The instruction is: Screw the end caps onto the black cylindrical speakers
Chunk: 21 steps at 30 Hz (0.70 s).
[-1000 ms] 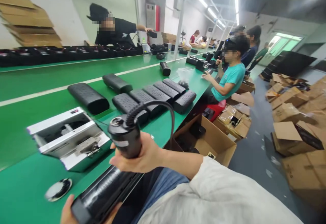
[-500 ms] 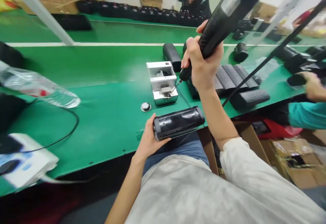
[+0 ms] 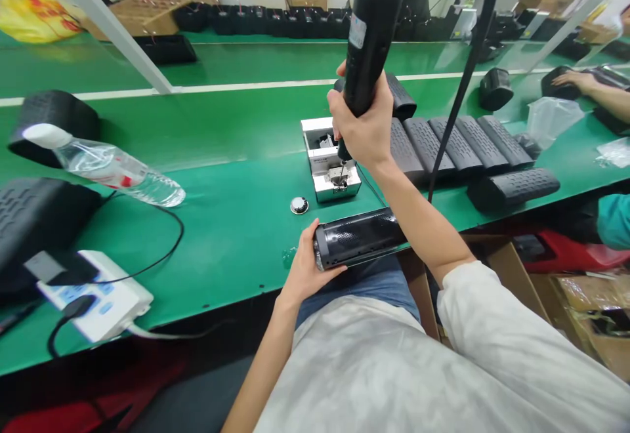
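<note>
My right hand [image 3: 364, 118] is wrapped around a black electric screwdriver [image 3: 371, 33], held nearly upright. Its thin bit points down at the front of a silver-white screw feeder [image 3: 325, 180] on the green bench; whether a screw is on the tip is too small to tell. My left hand [image 3: 302, 269] grips one end of a black cylindrical speaker housing [image 3: 359, 239] with a perforated surface, lying sideways at the bench edge. My right forearm hides its far end. Left of the feeder lies a small round silver-rimmed part [image 3: 299, 205].
Several black textured housings [image 3: 433, 147] stand in a row at right, with another [image 3: 514, 189] in front. A water bottle [image 3: 113, 167] lies at left above a white power strip [image 3: 101, 302]. A black cable [image 3: 465, 79] hangs beside my right arm. A co-worker's hand [image 3: 573, 81] is far right.
The screwdriver has swung from a slant to nearly upright, its tip still at the feeder's front. My left hand keeps its hold on the housing. The camera view has shifted left.
</note>
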Each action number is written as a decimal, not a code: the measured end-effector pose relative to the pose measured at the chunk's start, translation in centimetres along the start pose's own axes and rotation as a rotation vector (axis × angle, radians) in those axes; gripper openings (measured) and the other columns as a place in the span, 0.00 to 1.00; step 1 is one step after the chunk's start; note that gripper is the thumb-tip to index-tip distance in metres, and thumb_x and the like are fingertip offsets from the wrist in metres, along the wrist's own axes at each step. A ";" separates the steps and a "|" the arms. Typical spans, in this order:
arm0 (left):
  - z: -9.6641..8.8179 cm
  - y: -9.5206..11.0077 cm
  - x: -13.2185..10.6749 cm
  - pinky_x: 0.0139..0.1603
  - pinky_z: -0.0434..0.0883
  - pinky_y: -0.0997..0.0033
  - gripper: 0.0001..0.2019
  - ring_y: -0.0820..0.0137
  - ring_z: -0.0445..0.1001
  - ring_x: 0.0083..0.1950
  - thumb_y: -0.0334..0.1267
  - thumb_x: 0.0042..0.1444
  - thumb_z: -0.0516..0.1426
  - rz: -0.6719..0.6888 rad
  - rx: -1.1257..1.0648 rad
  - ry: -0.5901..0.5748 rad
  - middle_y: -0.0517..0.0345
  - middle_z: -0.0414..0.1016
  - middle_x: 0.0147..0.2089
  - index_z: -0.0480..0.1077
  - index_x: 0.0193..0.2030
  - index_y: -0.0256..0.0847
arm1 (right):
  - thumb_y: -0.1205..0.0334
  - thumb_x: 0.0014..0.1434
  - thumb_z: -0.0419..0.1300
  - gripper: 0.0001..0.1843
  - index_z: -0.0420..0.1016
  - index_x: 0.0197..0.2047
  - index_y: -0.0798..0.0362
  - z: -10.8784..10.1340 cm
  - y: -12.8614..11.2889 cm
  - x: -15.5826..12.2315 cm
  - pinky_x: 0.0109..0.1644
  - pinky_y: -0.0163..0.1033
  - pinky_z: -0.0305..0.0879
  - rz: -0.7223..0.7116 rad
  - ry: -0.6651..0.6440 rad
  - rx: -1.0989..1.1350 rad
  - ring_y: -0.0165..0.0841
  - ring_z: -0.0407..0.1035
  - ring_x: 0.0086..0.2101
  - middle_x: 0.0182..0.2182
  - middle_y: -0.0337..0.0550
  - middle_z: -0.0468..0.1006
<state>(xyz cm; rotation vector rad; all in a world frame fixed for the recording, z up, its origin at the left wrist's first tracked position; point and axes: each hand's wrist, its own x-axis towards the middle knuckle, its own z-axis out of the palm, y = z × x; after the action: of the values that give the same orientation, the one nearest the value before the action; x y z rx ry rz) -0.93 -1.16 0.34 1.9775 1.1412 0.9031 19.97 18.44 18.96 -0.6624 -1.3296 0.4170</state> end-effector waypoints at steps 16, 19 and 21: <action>0.0 -0.1 0.1 0.84 0.71 0.37 0.65 0.41 0.70 0.84 0.50 0.59 0.79 0.003 0.001 -0.003 0.34 0.62 0.84 0.42 0.91 0.51 | 0.44 0.78 0.69 0.19 0.69 0.57 0.46 0.8 -0.8 -0.2 0.39 0.34 0.76 -0.004 -0.008 -0.068 0.25 0.70 0.31 0.37 0.31 0.69; 0.0 -0.2 0.1 0.84 0.70 0.37 0.65 0.41 0.70 0.84 0.51 0.59 0.79 -0.002 0.003 -0.002 0.34 0.63 0.83 0.42 0.91 0.50 | 0.52 0.77 0.71 0.15 0.69 0.54 0.45 0.0 -1.4 -0.6 0.34 0.33 0.74 0.027 -0.013 -0.046 0.24 0.68 0.27 0.34 0.29 0.69; 0.0 -0.2 0.2 0.85 0.70 0.37 0.65 0.41 0.70 0.84 0.53 0.60 0.78 0.004 0.005 -0.004 0.33 0.63 0.84 0.42 0.91 0.48 | 0.57 0.75 0.71 0.14 0.69 0.53 0.45 -1.4 -2.8 -0.7 0.28 0.33 0.69 0.045 -0.001 -0.022 0.24 0.65 0.23 0.31 0.27 0.67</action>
<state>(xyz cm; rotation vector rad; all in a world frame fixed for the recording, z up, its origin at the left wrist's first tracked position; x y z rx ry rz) -0.93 -0.89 0.20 1.9851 1.1385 0.8987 20.93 15.57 20.13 -0.7118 -1.3233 0.4400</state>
